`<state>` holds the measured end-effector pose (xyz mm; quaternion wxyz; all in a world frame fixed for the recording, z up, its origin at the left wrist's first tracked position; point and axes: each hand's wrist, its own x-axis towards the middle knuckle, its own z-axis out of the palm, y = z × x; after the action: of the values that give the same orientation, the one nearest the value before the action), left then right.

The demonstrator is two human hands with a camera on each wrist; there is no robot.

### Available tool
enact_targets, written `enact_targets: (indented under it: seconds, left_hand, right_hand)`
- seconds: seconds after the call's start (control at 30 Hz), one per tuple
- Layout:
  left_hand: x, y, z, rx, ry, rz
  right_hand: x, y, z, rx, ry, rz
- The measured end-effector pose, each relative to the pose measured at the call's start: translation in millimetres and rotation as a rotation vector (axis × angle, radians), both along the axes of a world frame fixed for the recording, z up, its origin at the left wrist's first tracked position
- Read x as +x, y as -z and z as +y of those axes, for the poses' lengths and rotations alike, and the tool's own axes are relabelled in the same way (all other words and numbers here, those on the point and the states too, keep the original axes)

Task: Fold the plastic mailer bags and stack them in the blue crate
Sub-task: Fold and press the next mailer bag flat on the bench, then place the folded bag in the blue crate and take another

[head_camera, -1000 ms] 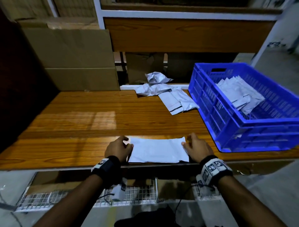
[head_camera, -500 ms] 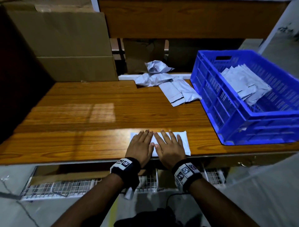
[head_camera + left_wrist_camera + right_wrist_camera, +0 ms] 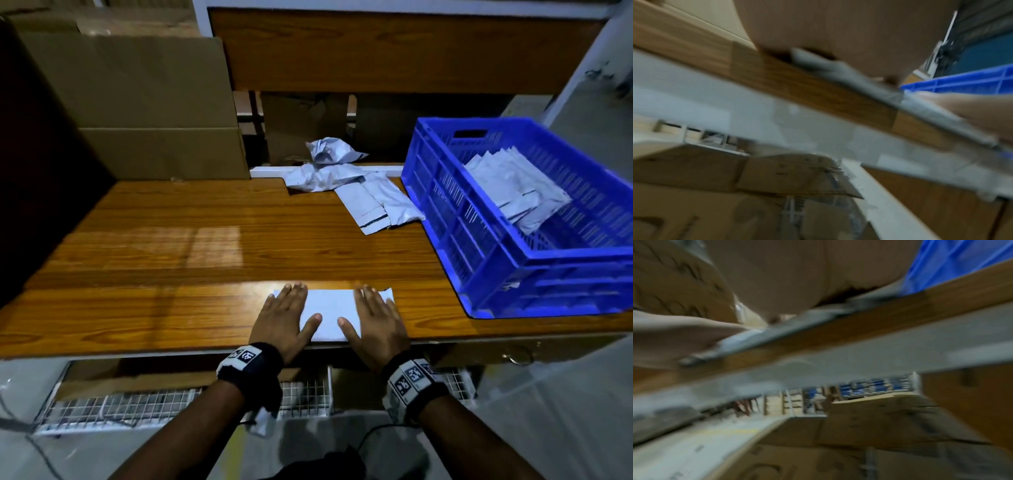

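A white folded mailer bag (image 3: 330, 315) lies flat at the near edge of the wooden table (image 3: 171, 260). My left hand (image 3: 286, 317) presses flat on its left end, fingers straight. Flat on its right end presses my right hand (image 3: 375, 318). The blue crate (image 3: 507, 274) stands at the right with several folded mailers (image 3: 513, 188) inside. A heap of loose, crumpled mailers (image 3: 356, 185) lies at the table's back, left of the crate. Both wrist views are blurred; the left one shows the bag's edge (image 3: 931, 110), the right one the bag's edge (image 3: 777, 332).
Large cardboard boxes (image 3: 137, 102) stand at the back left. A wooden panel (image 3: 394, 51) runs across the back. Wire-mesh trays (image 3: 137, 407) sit below the table's front edge. Bare tabletop (image 3: 205, 240) lies between my hands and the heap.
My hands went from the bag's two ends to its middle, side by side, and have now slid apart toward its ends, pressing it flat. The bag looks shorter front to back than one second ago.
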<state>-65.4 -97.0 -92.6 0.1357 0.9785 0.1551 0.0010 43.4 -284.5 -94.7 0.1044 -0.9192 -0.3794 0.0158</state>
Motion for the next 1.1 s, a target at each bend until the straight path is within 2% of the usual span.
enact_targets:
  seconds: [0.17, 0.33, 0.43, 0.53, 0.7, 0.77, 0.87, 0.97, 1.1]
  left_hand:
    - [-9, 1, 9, 0.078, -0.045, 0.054]
    - [-13, 1, 27, -0.021, 0.037, 0.045]
    - [-19, -8, 42, -0.145, 0.106, 0.005]
    - [-25, -26, 52, -0.099, 0.182, -0.025]
    - [-28, -63, 57, -0.230, 0.162, -0.094]
    - [-20, -77, 63, -0.207, 0.208, -0.113]
    - [-1, -102, 72, -0.214, 0.289, -0.183]
    - [30, -132, 76, -0.218, 0.316, -0.239]
    - [87, -172, 61, -0.138, 0.394, -0.324]
  right_hand:
    - [8, 5, -23, 0.006, -0.005, -0.012]
    - [13, 0, -26, -0.105, -0.047, -0.028]
    - [9, -13, -28, -0.187, -0.172, -0.110]
    - [-1, -24, -26, -0.225, -0.384, -0.205]
    - [-16, -37, -34, -0.187, -0.443, -0.388]
    - [-23, -67, -34, -0.219, -0.464, -0.322]
    - [-23, -114, -36, -0.259, -0.450, -0.126]
    - [-11, -145, -46, -0.042, -0.308, -0.001]
    - [18, -199, -69, 0.262, -0.148, -0.044]
